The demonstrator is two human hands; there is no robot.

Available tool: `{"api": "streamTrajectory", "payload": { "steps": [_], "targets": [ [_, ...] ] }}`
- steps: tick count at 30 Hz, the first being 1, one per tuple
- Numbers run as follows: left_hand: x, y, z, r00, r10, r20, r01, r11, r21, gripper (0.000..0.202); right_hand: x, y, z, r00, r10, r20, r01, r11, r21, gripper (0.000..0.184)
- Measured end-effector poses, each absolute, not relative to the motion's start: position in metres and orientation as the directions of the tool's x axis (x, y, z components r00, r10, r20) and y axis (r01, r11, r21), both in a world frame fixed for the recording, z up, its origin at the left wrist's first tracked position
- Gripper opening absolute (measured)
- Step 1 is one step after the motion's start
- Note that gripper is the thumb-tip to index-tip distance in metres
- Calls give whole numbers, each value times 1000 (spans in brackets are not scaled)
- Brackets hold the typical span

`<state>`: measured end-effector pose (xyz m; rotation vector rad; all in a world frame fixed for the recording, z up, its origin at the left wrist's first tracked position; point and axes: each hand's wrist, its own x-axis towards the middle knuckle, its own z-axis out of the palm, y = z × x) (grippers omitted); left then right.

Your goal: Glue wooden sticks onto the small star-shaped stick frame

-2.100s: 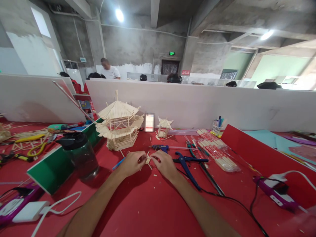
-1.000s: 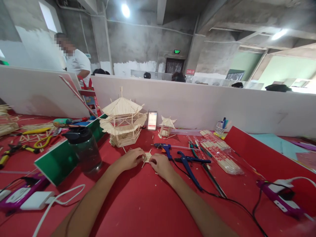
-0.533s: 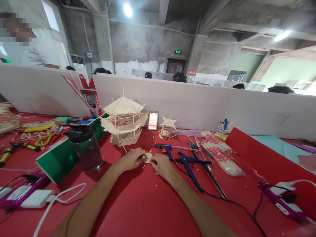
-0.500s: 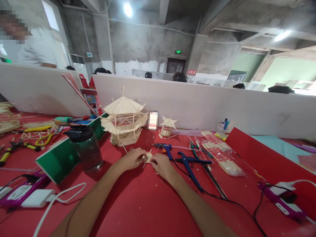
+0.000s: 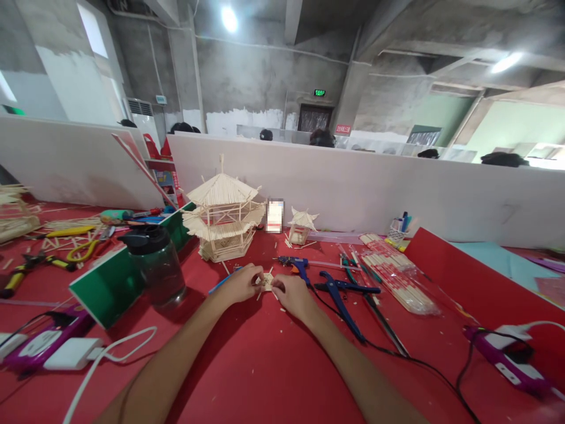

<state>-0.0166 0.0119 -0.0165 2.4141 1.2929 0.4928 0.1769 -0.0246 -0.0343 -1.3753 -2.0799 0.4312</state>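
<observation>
Between my two hands lies a small flat piece made of pale wooden sticks on the red tabletop. My left hand has its fingers curled closed at the left edge of this piece. From the other side, my right hand pinches at its right edge, thumb and fingers together. What exactly sits in the fingertips is too small to make out. Behind the hands stand a large two-tiered stick pavilion and a smaller stick pavilion. A blue pen-like thing shows partly behind my left wrist.
Right of my hands lie a blue glue gun, a dark blue cutter and bagged sticks. A water bottle stands left beside a green board. Purple power strips and cables lie at both sides; a white partition rises behind.
Both hands stay at the small stick piece with slight finger shifts. The blue pen-like thing now shows behind my left wrist. A person in white at the far left has left the view.
</observation>
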Motion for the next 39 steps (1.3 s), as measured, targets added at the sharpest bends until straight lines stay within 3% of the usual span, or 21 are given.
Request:
{"api": "streamTrajectory", "payload": {
  "steps": [13, 20, 24, 31, 39],
  "targets": [
    [-17, 13, -16, 510, 851, 125, 713, -499, 492, 15, 176, -24, -40, -237, 925, 297, 631, 379, -677, 17],
    [-25, 18, -19, 561, 816, 138, 649, -537, 539, 17, 174, -20, -45, -225, 926, 304, 638, 376, -672, 17],
    [-25, 17, -19, 557, 819, 136, 656, -535, 533, 10, 173, -20, -46, -228, 922, 312, 647, 383, -659, 16],
    [-25, 13, -20, 575, 806, 139, 651, -554, 519, 22, 174, -24, -43, -254, 923, 290, 645, 385, -660, 19],
    [-19, 11, -16, 545, 834, 83, 701, -507, 501, 16, 175, -25, -43, -263, 924, 279, 646, 383, -660, 18]
  ]
}}
